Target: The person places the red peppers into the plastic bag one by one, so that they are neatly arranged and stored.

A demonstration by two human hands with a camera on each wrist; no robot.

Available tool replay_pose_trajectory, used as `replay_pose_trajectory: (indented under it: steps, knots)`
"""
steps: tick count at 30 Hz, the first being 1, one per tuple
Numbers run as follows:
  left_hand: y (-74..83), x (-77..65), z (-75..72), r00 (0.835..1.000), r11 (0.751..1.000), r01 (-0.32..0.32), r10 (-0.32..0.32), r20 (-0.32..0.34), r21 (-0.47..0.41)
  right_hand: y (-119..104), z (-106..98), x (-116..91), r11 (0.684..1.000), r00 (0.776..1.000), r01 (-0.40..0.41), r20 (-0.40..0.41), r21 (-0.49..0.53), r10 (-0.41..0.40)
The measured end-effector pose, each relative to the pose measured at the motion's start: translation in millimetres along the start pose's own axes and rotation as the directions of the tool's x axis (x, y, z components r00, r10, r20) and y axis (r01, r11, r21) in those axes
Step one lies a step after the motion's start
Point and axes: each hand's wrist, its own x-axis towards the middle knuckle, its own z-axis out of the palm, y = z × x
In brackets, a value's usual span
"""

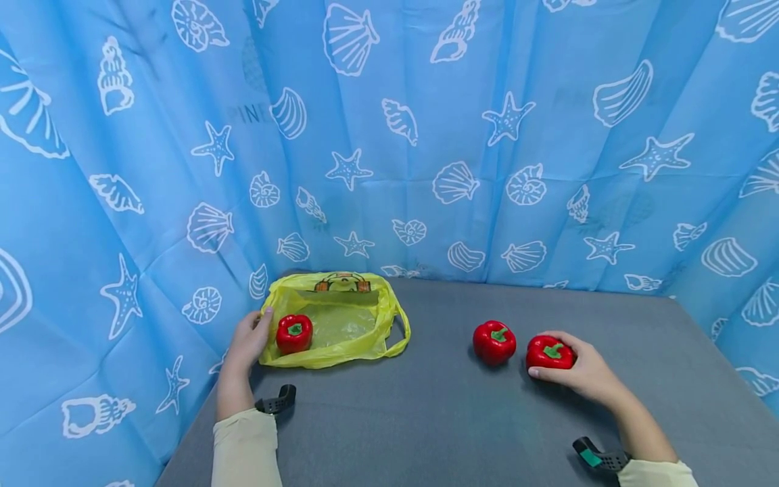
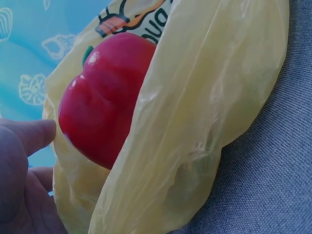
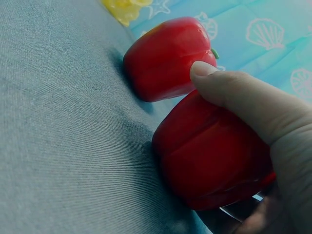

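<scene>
A yellow plastic bag (image 1: 353,352) lies with its mouth spread at the left of the table, and one red bell pepper (image 1: 291,338) sits inside it. My left hand (image 1: 248,341) holds the bag's left rim, thumb on the near side and fingers behind the film. On the right, my right hand (image 1: 584,368) grips another red bell pepper (image 3: 214,151) between thumb and fingers, close over the cloth. Its green stem points up in the head view. A third red bell pepper (image 1: 491,345) stands just left of the gripped one.
Grey cloth (image 1: 426,419) covers the table. A blue curtain (image 1: 389,169) with white shells and starfish hangs behind and along both sides. Each wrist wears a black camera mount, the left mount (image 1: 276,400) near the bag's front. A handle loop (image 1: 402,338) sticks out at the bag's right.
</scene>
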Motion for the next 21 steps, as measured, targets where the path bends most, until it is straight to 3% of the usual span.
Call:
replay_pose_trajectory:
  steps: [21]
  knots:
    - [0.2, -0.1, 0.2, 1.0, 1.0, 0.012, -0.012, 0.0, -0.002, 0.4, 0.2, 0.0, 0.999, 1.0, -0.025, -0.011, -0.039, 0.024]
